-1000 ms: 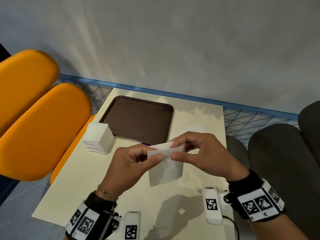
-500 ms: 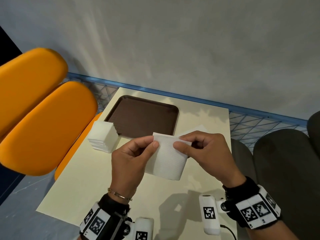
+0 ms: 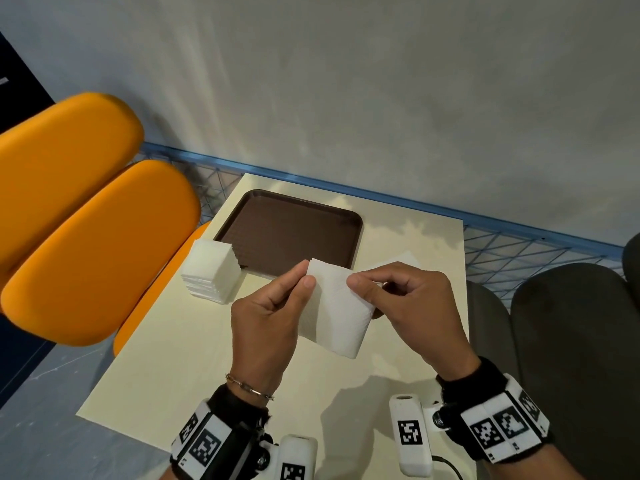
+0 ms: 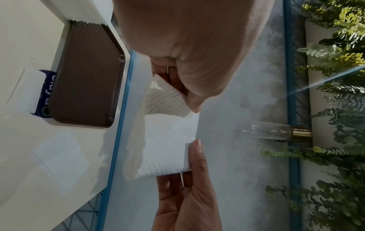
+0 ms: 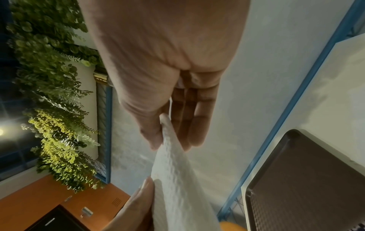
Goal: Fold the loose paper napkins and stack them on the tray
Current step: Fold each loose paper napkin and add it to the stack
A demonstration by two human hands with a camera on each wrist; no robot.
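A white paper napkin [image 3: 334, 310] hangs in the air above the table, held by its top corners. My left hand [image 3: 266, 317] pinches its upper left corner between thumb and fingers. At the upper right corner my right hand [image 3: 405, 299] pinches it too. The left wrist view shows the napkin [image 4: 168, 150] doubled over, and the right wrist view shows the napkin [image 5: 175, 179] between thumb and fingers. A brown tray [image 3: 291, 230] with nothing on it lies on the far part of the table. A stack of white napkins [image 3: 211, 268] sits at the tray's left front corner.
The cream table [image 3: 194, 358] is small, with a loose napkin [image 3: 401, 259] lying flat behind my right hand. Orange chair backs [image 3: 86, 237] stand on the left, dark chairs [image 3: 568, 323] on the right. A blue wire fence [image 3: 519, 244] and grey wall are behind.
The napkin has gone from a narrow folded piece to a wider sheet held at its top corners, and both hands have risen slightly toward the tray.
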